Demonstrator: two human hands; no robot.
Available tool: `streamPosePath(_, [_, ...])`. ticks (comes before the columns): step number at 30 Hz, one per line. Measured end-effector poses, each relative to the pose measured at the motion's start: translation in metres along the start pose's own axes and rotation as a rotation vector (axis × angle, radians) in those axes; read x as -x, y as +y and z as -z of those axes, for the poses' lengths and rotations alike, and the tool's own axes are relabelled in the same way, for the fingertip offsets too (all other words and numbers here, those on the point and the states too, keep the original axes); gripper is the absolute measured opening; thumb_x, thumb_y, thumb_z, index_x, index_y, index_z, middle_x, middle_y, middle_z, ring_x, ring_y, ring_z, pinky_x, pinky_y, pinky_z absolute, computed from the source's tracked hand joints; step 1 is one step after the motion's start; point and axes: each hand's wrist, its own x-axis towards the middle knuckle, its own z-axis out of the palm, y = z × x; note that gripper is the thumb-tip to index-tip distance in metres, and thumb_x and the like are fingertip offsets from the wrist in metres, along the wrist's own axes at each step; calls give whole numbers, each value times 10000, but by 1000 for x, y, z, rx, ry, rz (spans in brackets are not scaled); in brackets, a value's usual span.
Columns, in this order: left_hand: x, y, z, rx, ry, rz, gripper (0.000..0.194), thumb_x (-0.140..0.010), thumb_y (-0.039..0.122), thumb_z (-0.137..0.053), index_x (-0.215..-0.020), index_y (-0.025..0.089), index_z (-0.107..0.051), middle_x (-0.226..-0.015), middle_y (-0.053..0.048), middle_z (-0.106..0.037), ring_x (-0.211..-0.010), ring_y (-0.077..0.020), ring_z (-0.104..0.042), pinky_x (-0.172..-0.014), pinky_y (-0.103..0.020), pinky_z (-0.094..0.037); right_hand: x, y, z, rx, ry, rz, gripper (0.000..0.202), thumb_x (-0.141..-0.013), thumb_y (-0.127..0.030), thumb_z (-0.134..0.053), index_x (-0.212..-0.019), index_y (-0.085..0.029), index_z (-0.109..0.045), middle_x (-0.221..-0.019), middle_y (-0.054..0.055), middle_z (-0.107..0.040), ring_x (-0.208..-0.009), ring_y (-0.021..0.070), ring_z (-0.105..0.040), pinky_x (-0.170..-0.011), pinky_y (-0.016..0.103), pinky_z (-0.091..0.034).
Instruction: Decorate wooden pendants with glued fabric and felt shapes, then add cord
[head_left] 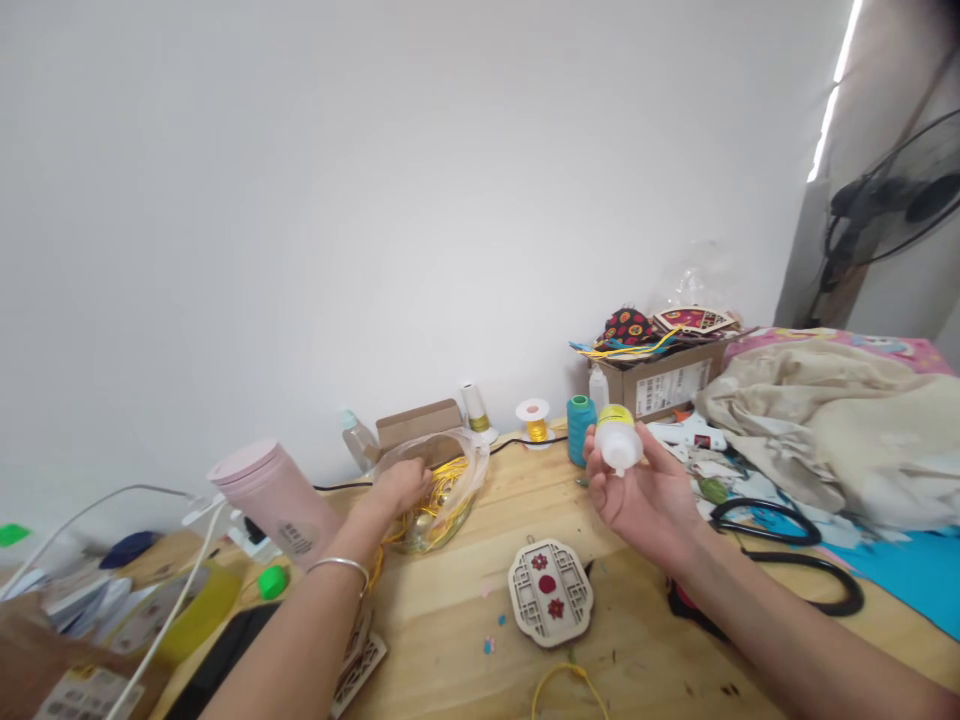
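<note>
My right hand is raised over the right side of the table, palm up. Its fingers are wrapped round a small white squeeze bottle with a yellow label, its nozzle pointing down towards me. On the left, my left hand reaches into a clear plastic bag of yellow cords and gold-coloured beads or bells. The fingers there look curled, but their tips and anything in them are hidden. Between my arms lies a wooden fretwork pendant with red flowers, a yellow cord loop below it.
A pink tumbler stands beside my left forearm, near a green cap. A teal thread cone and yellow thread spool stand at the back. Black-handled scissors, fabric scraps and a cardboard box occupy the right.
</note>
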Motion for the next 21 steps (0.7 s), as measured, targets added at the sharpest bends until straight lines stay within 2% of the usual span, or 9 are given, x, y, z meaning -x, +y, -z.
streamPosePath(5, [9,-2,7,281,65,0,229,-811,282,-488,-991,148,-534,-999,-51,-571,-843,-166,-564,-723,-369,-470,-1,2,-1,22,22,33,296,-714,-308,-568,-963,-157,-517,-758,12,-669,-624,90,-620,-545,169,-507])
streamPosePath(9, [24,-3,20,642,175,16,181,-801,272,-506,-894,126,-557,-870,-24,-596,-737,-140,-579,-650,-325,-486,-1,3,-1,71,27,35,276,-711,-304,-573,-933,-143,-535,-745,15,-669,-614,90,-620,-543,165,-508])
streamPosePath(12, [45,-3,35,969,354,17,174,-834,252,-428,-793,122,-536,-756,-7,-585,-680,-103,-576,-664,-286,-489,-2,4,-2,238,56,44,224,-732,-313,-549,-881,-145,-560,-732,15,-671,-596,88,-618,-536,163,-507])
streamPosePath(15, [74,6,46,1240,576,-10,207,-841,280,-349,-756,157,-492,-743,12,-558,-678,-63,-557,-732,-233,-468,-1,8,-1,498,76,82,171,-739,-297,-550,-826,-153,-580,-704,13,-668,-599,91,-616,-542,169,-500])
streamPosePath(18, [105,29,39,1402,667,-74,205,-790,370,-430,-744,182,-496,-746,33,-556,-695,-58,-550,-751,-211,-457,1,15,0,650,61,92,159,-686,-262,-626,-782,-140,-592,-692,27,-662,-613,120,-613,-548,202,-495])
streamPosePath(21, [128,59,13,1460,610,-124,225,-738,397,-525,-761,174,-550,-762,17,-590,-696,-79,-558,-739,-221,-462,2,23,2,810,33,116,219,-586,-196,-715,-762,-137,-598,-705,23,-655,-635,138,-601,-565,226,-481])
